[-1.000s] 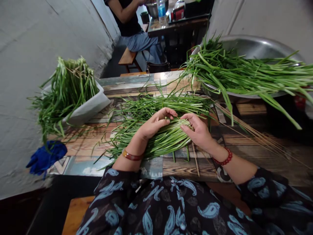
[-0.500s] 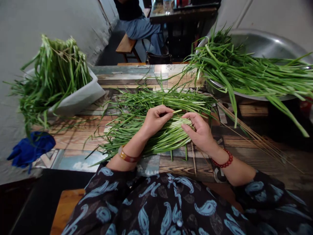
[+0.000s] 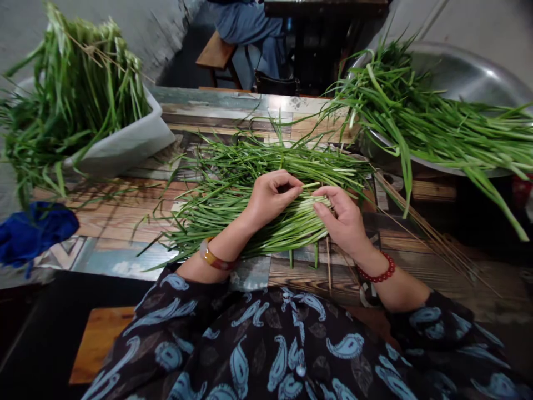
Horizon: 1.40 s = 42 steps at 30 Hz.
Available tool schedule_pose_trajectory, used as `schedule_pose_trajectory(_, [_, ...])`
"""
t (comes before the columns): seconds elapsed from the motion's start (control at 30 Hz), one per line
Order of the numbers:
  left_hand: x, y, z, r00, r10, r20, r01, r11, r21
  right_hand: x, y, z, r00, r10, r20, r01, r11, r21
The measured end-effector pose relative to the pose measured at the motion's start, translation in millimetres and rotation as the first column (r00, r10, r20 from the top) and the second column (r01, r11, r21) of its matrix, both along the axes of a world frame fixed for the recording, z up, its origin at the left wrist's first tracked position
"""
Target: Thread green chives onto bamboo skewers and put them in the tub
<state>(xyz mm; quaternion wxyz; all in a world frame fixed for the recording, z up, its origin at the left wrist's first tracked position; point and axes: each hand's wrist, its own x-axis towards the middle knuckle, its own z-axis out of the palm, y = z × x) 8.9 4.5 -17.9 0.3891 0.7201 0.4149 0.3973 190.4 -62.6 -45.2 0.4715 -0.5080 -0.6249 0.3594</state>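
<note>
Thumb and forefinger of my left hand (image 3: 277, 194) are pinched on a single garlic chive, whose pale cut end (image 3: 312, 184) points right. My right hand (image 3: 339, 214) is just beside that end, over the white ends of the chive pile. Its fingers are curled, thumb and forefinger slightly apart, and I see nothing held between them. Under both hands lies a bundle of garlic chives (image 3: 233, 216), leaves to the left and white ends to the right. Behind it a second layer of chives (image 3: 308, 161) spreads across the table.
At the left a white plastic tub (image 3: 125, 147) holds upended chives. A steel basin (image 3: 462, 72) heaped with chives stands at the right. Thin straw strands (image 3: 433, 236) lie on the patterned table (image 3: 400, 278). Blue gloves (image 3: 37, 230) rest at left. Beyond, a person sits by a stool (image 3: 216, 53).
My view has tipped down slightly. My right thumb and forefinger have come closer together, and the chive in my left hand sticks out a little further right.
</note>
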Motion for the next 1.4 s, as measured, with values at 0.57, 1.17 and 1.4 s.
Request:
schedule_pose_trajectory(0.57, [1.5,0.2,-1.3,1.0,0.003,-0.018,-0.002,0.998,0.065,-1.6,-1.0,0.8,1.0,-0.006,0.005,0.006,1.0,-0.01])
schedule_pose_trajectory(1.17, [2.5,-1.6,-2.0,1.0,-0.004,-0.025,0.008,0.986,0.164,-1.7,-1.5,-0.2,0.999,-0.029,0.02,0.03,0.999,-0.024])
schedule_pose_trajectory(1.4, [1.5,-1.5,-2.6,0.999,-0.027,-0.038,0.031,0.992,0.118,-1.6,-1.4,0.0,0.999,-0.032,0.023,0.033,0.999,-0.02])
